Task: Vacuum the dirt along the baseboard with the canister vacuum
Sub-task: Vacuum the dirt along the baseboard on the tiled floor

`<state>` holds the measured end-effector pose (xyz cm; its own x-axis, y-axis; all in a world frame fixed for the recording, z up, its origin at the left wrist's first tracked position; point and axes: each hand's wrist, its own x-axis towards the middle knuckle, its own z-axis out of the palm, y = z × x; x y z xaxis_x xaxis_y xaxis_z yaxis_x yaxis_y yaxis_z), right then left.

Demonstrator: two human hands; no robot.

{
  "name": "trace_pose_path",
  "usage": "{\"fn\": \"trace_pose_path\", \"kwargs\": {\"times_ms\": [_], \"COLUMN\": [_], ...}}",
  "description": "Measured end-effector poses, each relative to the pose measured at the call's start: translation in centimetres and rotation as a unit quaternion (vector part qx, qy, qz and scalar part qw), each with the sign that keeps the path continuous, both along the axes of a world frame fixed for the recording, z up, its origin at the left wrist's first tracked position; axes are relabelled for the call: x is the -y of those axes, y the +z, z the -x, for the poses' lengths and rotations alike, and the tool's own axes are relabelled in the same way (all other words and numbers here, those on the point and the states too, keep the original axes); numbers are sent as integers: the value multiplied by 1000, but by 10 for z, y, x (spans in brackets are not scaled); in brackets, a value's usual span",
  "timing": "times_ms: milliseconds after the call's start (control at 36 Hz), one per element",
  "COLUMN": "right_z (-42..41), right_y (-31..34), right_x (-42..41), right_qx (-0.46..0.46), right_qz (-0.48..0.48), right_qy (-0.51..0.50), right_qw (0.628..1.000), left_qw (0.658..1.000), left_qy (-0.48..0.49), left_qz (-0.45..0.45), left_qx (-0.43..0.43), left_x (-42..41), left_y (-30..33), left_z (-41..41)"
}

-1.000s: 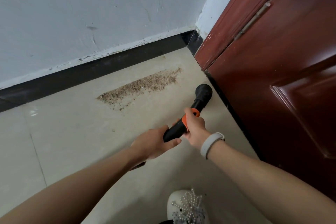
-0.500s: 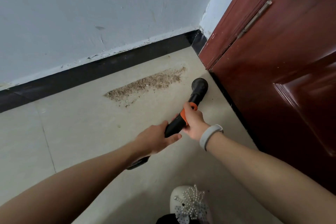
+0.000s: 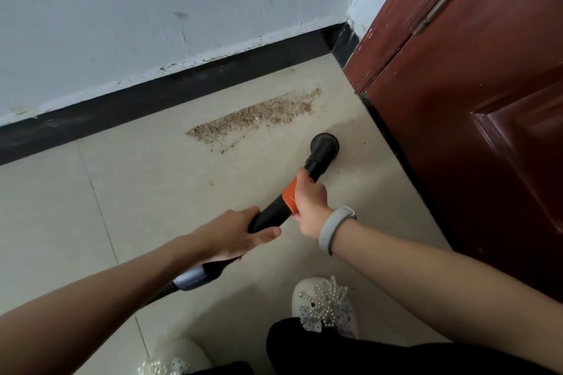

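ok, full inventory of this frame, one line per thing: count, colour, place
vacuum wand: 1, black with orange collar, held slanted over the floor, pointing toward the door
round nozzle: 1, black, on the floor right of the dirt, near the door
dirt: 1 strip, brown, on the floor close to the baseboard
baseboard: 1, black, foot of the wall
wall: 1, pale grey-white, scuffed
door: 1, dark red, right side
floor: beige tiles
shoes: 2, white with pearl trim, bottom edge
wristband: 1, grey, right wrist
left hand: grips the wand lower down
right hand: grips the orange collar
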<state>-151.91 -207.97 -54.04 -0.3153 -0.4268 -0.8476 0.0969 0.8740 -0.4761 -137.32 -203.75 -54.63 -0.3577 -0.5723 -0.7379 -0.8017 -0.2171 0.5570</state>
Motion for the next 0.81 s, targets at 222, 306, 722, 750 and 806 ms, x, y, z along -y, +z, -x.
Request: {"fn": "trace_pose_path", "kwargs": {"times_ms": [222, 306, 722, 750, 806], "right_z": [28, 42, 19, 13, 6], "right_y": [2, 5, 13, 11, 5], "right_x": [3, 11, 57, 50, 31], "right_qx": [-61, -64, -35, -39, -38], "right_qz": [-6, -4, 45, 35, 11], "right_qy": [-63, -84, 15, 23, 26], "right_qw": [996, 994, 998, 998, 999], "left_qw": [998, 996, 998, 999, 999], "left_qy": [-52, -66, 19, 11, -14], "left_qz": [26, 29, 57, 30, -20], "left_qx": [-35, -44, -16, -29, -43], "left_x": [23, 37, 51, 45, 32], "left_y": [3, 1, -8, -9, -10], "left_z": [29, 44, 34, 25, 9]}}
